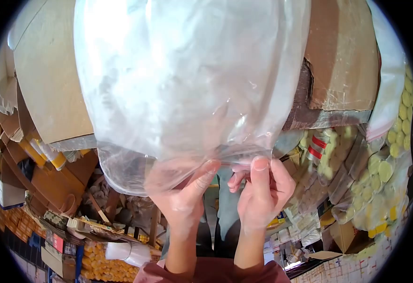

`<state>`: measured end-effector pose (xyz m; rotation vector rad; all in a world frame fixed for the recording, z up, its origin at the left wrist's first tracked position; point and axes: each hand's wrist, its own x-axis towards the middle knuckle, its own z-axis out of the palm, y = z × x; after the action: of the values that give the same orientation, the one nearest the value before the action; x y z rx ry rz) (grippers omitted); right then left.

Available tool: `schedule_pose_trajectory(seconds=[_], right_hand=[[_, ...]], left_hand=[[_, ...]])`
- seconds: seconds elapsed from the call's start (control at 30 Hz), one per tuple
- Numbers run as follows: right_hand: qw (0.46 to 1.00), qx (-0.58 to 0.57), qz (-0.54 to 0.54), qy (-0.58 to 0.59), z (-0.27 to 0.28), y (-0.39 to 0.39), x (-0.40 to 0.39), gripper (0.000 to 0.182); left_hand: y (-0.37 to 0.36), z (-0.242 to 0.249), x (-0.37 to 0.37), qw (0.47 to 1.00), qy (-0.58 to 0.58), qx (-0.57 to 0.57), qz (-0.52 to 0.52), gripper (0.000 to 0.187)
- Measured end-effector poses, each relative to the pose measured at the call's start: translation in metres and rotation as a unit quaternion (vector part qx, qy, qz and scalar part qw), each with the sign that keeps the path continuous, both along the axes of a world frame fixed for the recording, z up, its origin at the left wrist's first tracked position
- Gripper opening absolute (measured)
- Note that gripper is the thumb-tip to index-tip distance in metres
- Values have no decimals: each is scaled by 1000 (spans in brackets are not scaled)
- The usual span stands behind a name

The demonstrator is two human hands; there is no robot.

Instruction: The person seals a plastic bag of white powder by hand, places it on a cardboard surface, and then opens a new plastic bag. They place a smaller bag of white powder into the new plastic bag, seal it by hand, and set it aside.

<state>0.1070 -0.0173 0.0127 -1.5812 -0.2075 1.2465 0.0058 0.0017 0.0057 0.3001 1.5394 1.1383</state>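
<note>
A large clear plastic bag lies flat in front of me, with something white showing through it or under it. Its loose, wrinkled edge hangs toward my body. My left hand grips that edge, the thumb on the near side and the fingers behind the see-through film. Close by on the right, my right hand pinches the same edge between thumb and curled fingers. A small gap separates the two hands.
Flattened cardboard lies under the bag on the left, and torn-edged cardboard on the right. Bags of pale yellow round pieces sit at right. Lower left are an open cardboard box and a pile of orange pieces.
</note>
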Motion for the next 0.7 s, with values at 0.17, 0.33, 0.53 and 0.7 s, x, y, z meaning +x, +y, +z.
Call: schedule_pose_trajectory(seconds=[0.17, 0.33, 0.53, 0.7], right_hand=[[994, -65, 15, -87, 1, 6, -7, 27], [989, -71, 25, -129, -2, 5, -3, 26], [987, -73, 52, -133, -6, -3, 6, 18], [996, -60, 6, -68, -8, -3, 3, 21]], left_hand=[[-1, 8, 21, 995, -66, -59, 44, 22], [0, 15, 21, 966, -192, -170, 27, 14], [-1, 11, 19, 972, -176, -156, 12, 13], [1, 17, 31, 981, -114, -156, 31, 14]])
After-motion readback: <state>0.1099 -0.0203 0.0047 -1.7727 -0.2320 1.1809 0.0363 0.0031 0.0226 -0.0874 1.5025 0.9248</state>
